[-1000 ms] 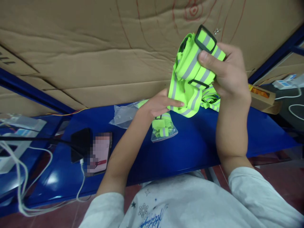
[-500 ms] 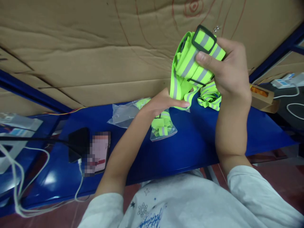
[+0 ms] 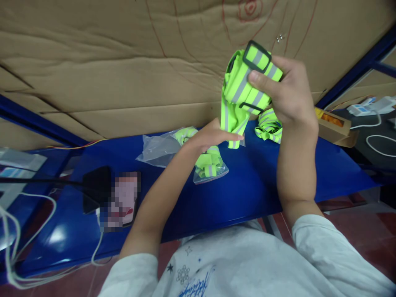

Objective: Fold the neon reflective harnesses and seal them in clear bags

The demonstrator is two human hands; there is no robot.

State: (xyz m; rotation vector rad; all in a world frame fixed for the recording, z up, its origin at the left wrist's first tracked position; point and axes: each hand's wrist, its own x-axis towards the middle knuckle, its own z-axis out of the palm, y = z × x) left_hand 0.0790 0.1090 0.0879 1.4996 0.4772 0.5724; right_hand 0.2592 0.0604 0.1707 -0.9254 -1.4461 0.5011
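Observation:
My right hand (image 3: 291, 97) is raised above the blue table (image 3: 247, 194) and grips a folded neon-yellow reflective strap bundle (image 3: 244, 88) with grey stripes and black buckles. The thumb presses across the bundle's top. My left hand (image 3: 213, 136) is below it, fingers stretched out flat under the hanging loop of the strap, touching its lower end. A clear plastic bag with another folded strap (image 3: 208, 167) lies on the table under my left hand. A loose strap (image 3: 269, 128) lies behind my right wrist.
An empty clear bag (image 3: 156, 148) lies at the table's back. A phone on a black stand (image 3: 119, 200) with white cables (image 3: 18, 243) is at the left. A brown cardboard wall (image 3: 123, 70) rises behind. A small box (image 3: 332, 121) and chargers sit at the right.
The hanging part of the strap has been drawn up, so less of it dangles. My right hand has shifted slightly left and down with the bundle; my left hand stays under it.

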